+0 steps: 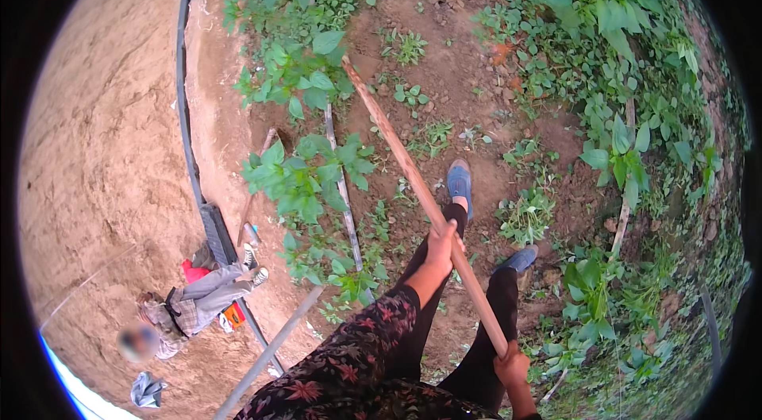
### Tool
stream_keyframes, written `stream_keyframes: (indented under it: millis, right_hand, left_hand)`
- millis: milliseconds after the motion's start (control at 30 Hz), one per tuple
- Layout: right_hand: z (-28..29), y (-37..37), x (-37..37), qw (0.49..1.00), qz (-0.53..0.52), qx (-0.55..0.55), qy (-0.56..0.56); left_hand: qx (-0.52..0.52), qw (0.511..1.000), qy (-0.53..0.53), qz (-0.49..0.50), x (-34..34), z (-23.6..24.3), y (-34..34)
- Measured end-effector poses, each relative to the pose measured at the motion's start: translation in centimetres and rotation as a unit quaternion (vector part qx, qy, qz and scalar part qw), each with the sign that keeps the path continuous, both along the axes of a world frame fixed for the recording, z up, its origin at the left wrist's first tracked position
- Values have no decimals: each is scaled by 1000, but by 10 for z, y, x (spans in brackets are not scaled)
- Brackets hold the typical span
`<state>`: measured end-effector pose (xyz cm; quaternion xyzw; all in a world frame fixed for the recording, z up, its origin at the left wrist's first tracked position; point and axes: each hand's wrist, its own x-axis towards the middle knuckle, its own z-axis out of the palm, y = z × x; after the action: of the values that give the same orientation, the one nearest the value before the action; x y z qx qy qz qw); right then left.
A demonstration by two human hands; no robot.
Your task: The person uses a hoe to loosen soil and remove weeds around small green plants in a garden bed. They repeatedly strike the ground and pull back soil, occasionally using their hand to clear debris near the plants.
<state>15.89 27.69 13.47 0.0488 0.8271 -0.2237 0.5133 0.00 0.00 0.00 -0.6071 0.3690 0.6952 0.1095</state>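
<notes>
place: garden plot outdoors | signs: bare soil [444,78] with weeds; leafy plants [305,170] left and right; dark edging [184,102] along dirt path [103,142] far left

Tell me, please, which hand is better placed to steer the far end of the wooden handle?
Probably the left hand: its grip sits further up the handle, nearer the end among the plants. The right hand holds the near end, by the body.

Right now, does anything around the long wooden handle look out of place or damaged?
Nothing stands out. Both hands, left hand and right hand, grip the long wooden handle, which runs unbroken into the leafy green plants. Its far end is hidden among the leaves.
</notes>
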Motion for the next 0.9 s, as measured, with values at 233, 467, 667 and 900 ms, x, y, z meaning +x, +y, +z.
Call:
stream_keyframes:
  millis: [233, 467, 667, 900]
  right_hand:
    - [19, 75, 24, 999, 35, 21, 19]
    - [-9, 47, -39, 995, 91, -25, 44]
    - [-47, -31, -102, 991, 70, -90, 77]
    - [-56, -83, -122, 993, 41, -107, 23]
  left_hand:
    - [60, 992, -76, 74, 37, 36, 56]
    - [-13, 991, -58, 124, 13, 11, 11]
    - [-131, 986, -42, 94, -40, -18, -69]
    - [-178, 980, -74, 59, -80, -33, -109]
